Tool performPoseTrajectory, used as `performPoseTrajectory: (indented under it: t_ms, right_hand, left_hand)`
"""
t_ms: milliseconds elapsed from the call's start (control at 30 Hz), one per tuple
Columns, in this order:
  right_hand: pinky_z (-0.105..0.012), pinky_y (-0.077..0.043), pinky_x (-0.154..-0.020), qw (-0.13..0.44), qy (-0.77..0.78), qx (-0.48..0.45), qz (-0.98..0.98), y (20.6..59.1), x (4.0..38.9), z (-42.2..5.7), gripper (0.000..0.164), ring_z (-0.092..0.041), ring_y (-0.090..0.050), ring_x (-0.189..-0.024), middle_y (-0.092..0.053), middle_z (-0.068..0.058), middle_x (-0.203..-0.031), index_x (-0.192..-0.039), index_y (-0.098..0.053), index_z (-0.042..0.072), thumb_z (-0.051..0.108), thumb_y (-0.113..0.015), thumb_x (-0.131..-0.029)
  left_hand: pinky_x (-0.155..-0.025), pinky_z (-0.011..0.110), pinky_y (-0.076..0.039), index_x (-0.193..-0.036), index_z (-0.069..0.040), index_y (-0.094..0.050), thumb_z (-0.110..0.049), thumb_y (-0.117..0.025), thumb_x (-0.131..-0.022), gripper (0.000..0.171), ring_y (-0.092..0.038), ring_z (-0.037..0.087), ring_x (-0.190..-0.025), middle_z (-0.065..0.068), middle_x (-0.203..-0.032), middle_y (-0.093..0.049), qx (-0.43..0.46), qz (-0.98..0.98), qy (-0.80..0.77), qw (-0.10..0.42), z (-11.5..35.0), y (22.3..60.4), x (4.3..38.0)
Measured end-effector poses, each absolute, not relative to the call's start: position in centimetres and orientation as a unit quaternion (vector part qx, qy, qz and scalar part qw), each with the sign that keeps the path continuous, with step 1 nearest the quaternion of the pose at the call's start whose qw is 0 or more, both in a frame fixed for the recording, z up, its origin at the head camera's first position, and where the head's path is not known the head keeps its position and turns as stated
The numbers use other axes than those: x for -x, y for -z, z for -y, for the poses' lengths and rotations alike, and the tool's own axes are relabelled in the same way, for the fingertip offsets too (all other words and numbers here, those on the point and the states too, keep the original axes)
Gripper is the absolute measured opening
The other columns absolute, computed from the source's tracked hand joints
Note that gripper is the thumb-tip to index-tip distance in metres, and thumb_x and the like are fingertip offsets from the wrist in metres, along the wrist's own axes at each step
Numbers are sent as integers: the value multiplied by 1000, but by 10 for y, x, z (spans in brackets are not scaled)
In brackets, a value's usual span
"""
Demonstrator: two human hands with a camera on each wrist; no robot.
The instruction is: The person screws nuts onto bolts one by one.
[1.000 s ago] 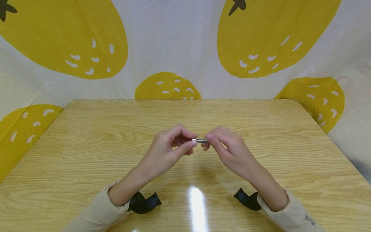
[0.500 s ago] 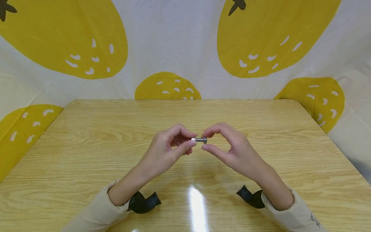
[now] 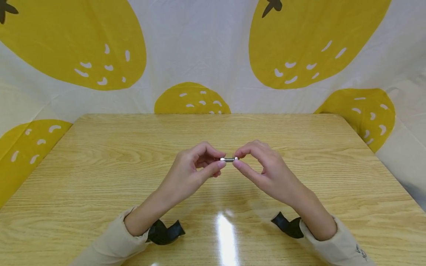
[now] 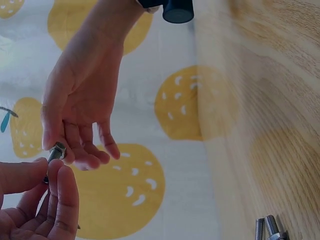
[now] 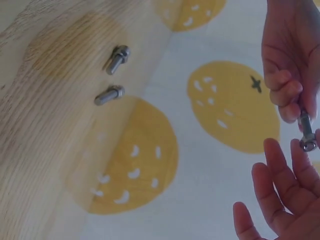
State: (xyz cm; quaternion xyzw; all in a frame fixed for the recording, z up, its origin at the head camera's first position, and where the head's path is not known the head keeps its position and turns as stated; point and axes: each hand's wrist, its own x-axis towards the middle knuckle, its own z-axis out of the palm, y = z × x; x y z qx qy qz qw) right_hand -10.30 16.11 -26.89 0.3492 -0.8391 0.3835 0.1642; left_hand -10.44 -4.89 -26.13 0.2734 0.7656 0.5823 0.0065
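Note:
A small metal bolt [image 3: 229, 159] is held level above the table between both hands in the head view. My left hand [image 3: 191, 171] pinches its left end with thumb and forefinger, covering much of that end. At the other end, thumb and forefinger of my right hand [image 3: 266, 171] pinch the hexagonal part. In the left wrist view that hexagonal end of the bolt [image 4: 59, 150] shows beside the right fingertips, with threads below it. The right wrist view shows the bolt [image 5: 307, 131] too, its hexagonal end facing the camera. My right hand's other fingers [image 5: 272, 195] are spread loosely.
Two more bolts with hexagonal ends, an upper bolt [image 5: 118, 59] and a lower bolt [image 5: 109, 95], lie on the wooden table [image 3: 133, 147]. A white cloth with yellow fruit prints [image 3: 196, 55] hangs behind it. Black wrist straps [image 3: 166, 232] stick out from the sleeves.
My right hand uncurled from the bolt's end, its thumb and forefinger parting around the hexagonal part, then closed on it again. My left hand stayed nearly still, keeping its pinch.

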Motion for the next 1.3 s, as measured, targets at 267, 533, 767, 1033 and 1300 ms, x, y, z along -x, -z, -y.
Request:
performPoseTrajectory:
  t_ms: [267, 533, 767, 1033, 1300]
  right_hand:
    - [-29, -43, -75, 112, -382, -304, 866, 271, 102, -155, 23, -8, -51, -82, -60, 8, -83, -82, -61, 15, 17, -45, -99]
    - [-25, -48, -73, 127, -387, -314, 857, 268, 102, -159, 19, -9, -54, -89, -61, 6, -99, -107, -59, 12, 17, -63, -89]
    - [-24, -48, -81, 173, -386, -371, 827, 269, 104, -158, 28, -12, -57, -94, -61, 2, -103, -106, -58, 8, 0, -69, -81]
    - [-25, -48, -81, 185, -395, -366, 822, 271, 104, -157, 20, -11, -58, -92, -63, 2, -97, -99, -62, 9, 0, -67, -81]
    - [-26, -43, -72, 174, -410, -330, 833, 276, 103, -152, 19, -6, -51, -77, -62, 5, -80, -81, -62, 11, 10, -50, -96]
  left_hand:
    - [-63, 29, -56, -96, -2, -61, -5, -64, -86, 11, -63, 13, -67, 8, -85, -67, -262, -760, -594, 20, 48, 263, 104]
    - [-63, 29, -57, -97, -3, -62, -6, -64, -87, 11, -63, 14, -66, 8, -82, -66, -250, -764, -595, 27, 50, 262, 105]
    - [-62, 29, -56, -97, -4, -62, -6, -65, -86, 12, -63, 14, -65, 8, -82, -66, -245, -764, -596, 25, 51, 262, 106]
    - [-63, 30, -57, -96, -2, -61, -4, -64, -86, 11, -63, 15, -67, 11, -83, -66, -254, -753, -606, 37, 50, 262, 106]
    - [-63, 31, -56, -95, -1, -61, -3, -64, -86, 9, -63, 15, -68, 10, -85, -67, -268, -748, -606, 35, 49, 260, 104]
